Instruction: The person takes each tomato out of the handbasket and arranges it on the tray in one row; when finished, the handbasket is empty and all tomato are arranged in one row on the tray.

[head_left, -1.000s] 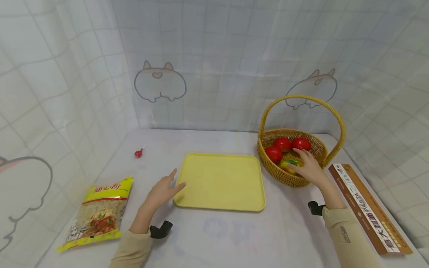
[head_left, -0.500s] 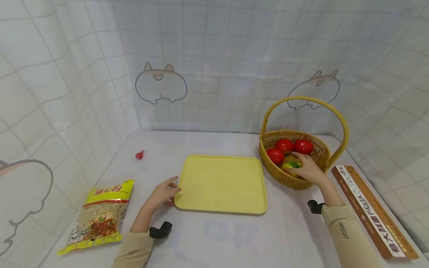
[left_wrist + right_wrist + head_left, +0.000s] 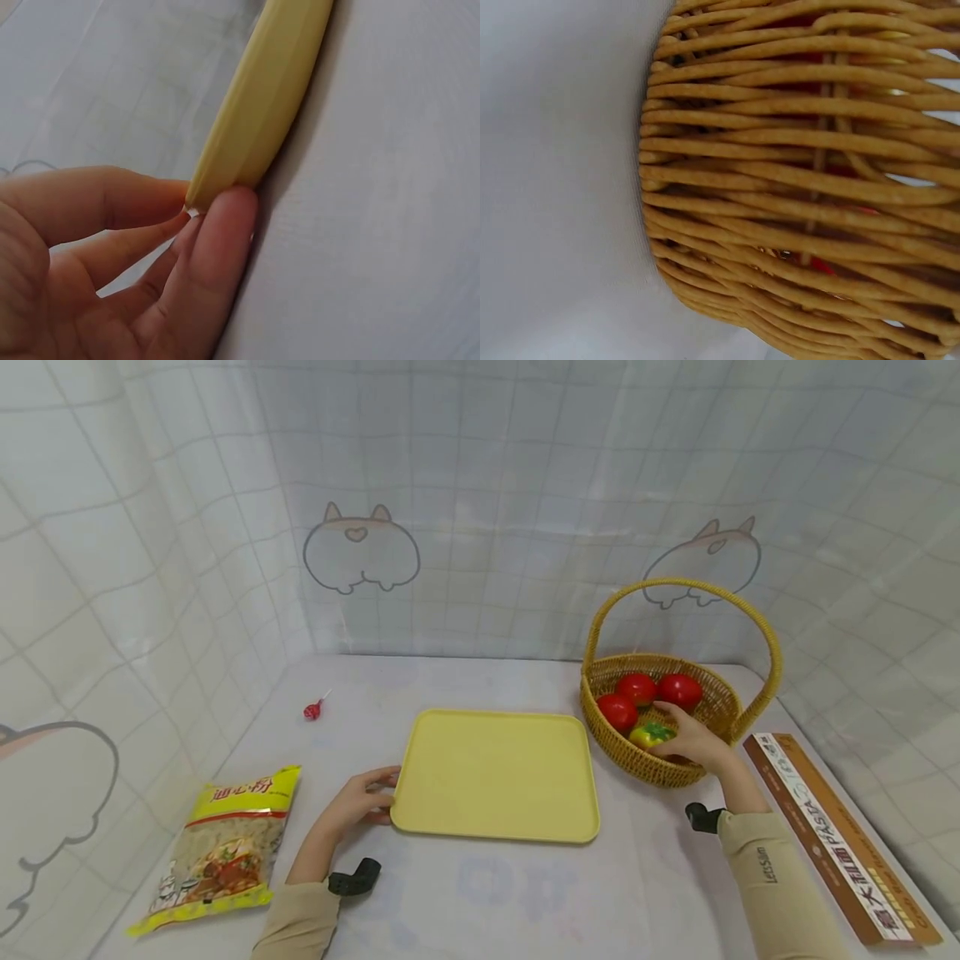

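My left hand [image 3: 360, 802] grips the near left edge of a yellow rectangular tray [image 3: 495, 774]. In the left wrist view, the thumb [image 3: 225, 232] and the fingers pinch the tray's rim [image 3: 259, 105] from either side, and the tray lies by the white tabletop. My right hand [image 3: 697, 739] reaches over the near rim into a woven basket [image 3: 637, 764]. Its thumb and forefinger are spread beside a yellow fruit with a green leafy top [image 3: 651, 735]; the other fingers are mostly hidden. The right wrist view is filled by the woven basket wall [image 3: 795, 165].
Three red round fruits [image 3: 617, 712] sit in the basket under its tall arched handle [image 3: 678, 582]. A long brown pasta box [image 3: 840, 839] lies at the right. At the left lie a bag of macaroni [image 3: 225, 843] and a red lollipop [image 3: 312, 710]. A patterned curtain surrounds the table.
My left hand has gone from spread fingers above the tray's corner to gripping its left edge. My right hand's thumb has shifted off the yellow fruit to its near side, uncovering more of it.
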The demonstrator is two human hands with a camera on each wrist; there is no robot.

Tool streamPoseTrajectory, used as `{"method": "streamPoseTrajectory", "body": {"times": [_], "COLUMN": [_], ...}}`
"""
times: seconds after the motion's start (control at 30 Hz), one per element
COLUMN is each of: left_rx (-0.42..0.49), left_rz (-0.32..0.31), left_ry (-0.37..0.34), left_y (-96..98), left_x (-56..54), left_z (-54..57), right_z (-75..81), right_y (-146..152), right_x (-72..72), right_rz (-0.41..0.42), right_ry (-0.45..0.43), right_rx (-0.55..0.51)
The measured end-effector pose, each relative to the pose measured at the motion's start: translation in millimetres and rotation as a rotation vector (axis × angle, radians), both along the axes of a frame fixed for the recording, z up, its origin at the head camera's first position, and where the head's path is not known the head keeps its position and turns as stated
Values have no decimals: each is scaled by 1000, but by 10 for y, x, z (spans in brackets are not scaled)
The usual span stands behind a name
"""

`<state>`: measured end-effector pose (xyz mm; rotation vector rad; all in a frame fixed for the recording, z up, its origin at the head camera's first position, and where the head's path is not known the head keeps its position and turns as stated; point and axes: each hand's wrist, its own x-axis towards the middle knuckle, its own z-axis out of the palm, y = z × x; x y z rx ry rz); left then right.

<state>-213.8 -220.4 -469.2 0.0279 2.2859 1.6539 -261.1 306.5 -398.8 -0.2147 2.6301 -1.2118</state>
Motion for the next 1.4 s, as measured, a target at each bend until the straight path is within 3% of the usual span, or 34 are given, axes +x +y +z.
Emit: {"method": "streamPoseTrajectory", "body": {"times": [0.23,0.47,0.87,1.17,1.4], "left_rx": [82,105,123,131,132], "left_rz": [-32,-49,-63,-52,-58], "left_ry": [-38,-37,-30,-31,-24], "left_y": [-48,-86,-92,-87,-83], "left_x": [-2,-5,12,10,17], "left_z": [-18,-31,-27,-33,-31], "right_z": [-16,-60,-80,7,69], "right_y": [-32,-53,-68,-94,-201], "right_x": [7,-19,-4,10,45], "right_rz": [-25,-42,-97,-198,-232], "right_ry": [-39,-47,39,140,95], "right_rx": [29,52,-1,-157,-381]}}
